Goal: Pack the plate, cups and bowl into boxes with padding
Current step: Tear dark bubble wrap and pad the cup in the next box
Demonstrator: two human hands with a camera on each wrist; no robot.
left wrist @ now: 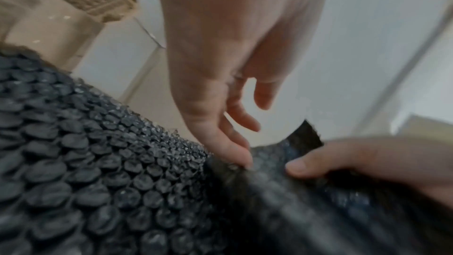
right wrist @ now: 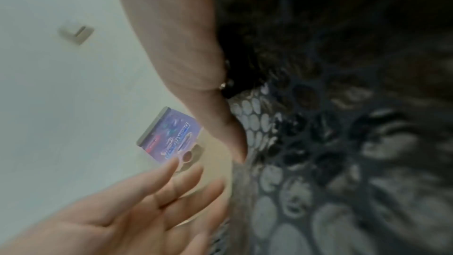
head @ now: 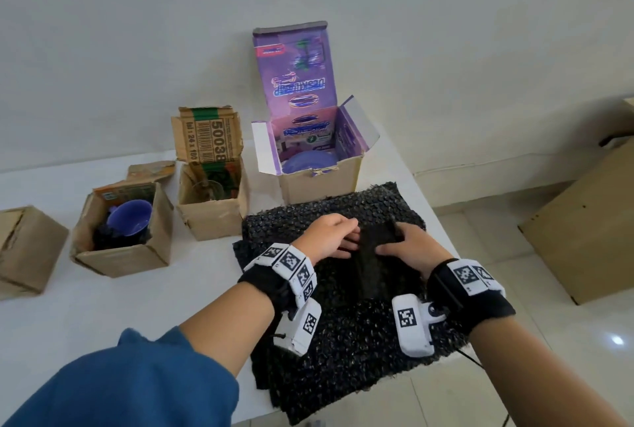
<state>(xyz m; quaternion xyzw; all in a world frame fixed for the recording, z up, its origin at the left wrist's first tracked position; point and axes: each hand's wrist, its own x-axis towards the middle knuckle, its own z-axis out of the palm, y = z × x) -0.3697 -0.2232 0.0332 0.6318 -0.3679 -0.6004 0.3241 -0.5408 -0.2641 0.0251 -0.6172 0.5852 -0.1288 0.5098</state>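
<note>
Sheets of black bubble wrap (head: 346, 351) lie on the white table (head: 137, 306) in front of me. A strip of it (head: 374, 262) is raised into a fold between my hands. My right hand (head: 398, 244) pinches that fold, thumb (left wrist: 301, 166) on top and fingers curled under it. My left hand (head: 339, 238) is beside it with straight fingers (right wrist: 171, 187), one fingertip (left wrist: 242, 160) touching the fold. A purple plate (head: 308, 162) lies in the open purple box (head: 319, 183). A purple cup (head: 130, 217) and a clear glass (head: 207, 190) each sit in an open brown box.
A shut brown box (head: 24, 248) stands at the table's far left. The table's right edge runs just past the bubble wrap. A large cardboard box (head: 583, 220) stands on the tiled floor to the right. The purple box's tall lid (head: 295, 69) leans against the wall.
</note>
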